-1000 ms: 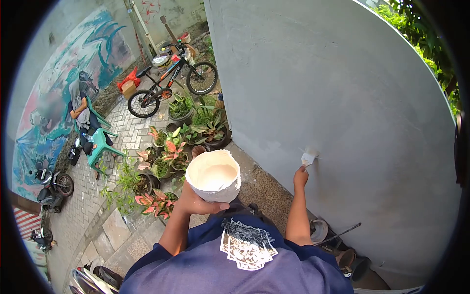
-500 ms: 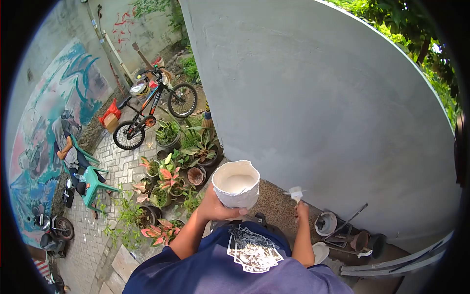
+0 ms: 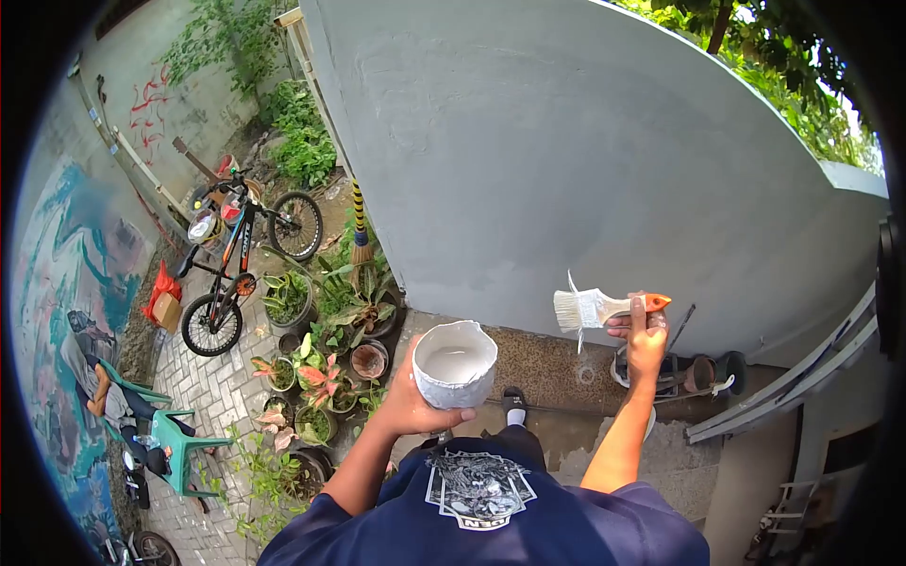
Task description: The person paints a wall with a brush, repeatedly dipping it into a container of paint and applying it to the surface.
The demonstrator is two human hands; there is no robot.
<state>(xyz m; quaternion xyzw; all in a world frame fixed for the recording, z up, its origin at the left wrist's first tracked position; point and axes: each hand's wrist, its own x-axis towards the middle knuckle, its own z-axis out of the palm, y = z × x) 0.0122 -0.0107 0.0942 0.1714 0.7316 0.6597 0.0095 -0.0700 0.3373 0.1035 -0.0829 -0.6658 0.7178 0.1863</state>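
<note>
Drip hazard noted.
Left hand (image 3: 413,404) cups white paint-crusted pot (image 3: 455,366); right hand (image 3: 643,345) grips orange-handled flat brush (image 3: 596,308), loaded bristles outside rim.

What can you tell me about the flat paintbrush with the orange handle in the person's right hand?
The flat paintbrush with the orange handle lies roughly level, bristles pointing left, handle tip right. Its bristles are white with paint, a few stray hairs sticking out. White smears cover the band; the handle's end shows orange. The right hand grips the handle from below. It is held up in front of the grey wall, apart from the white paint-crusted pot in the left hand.
</note>
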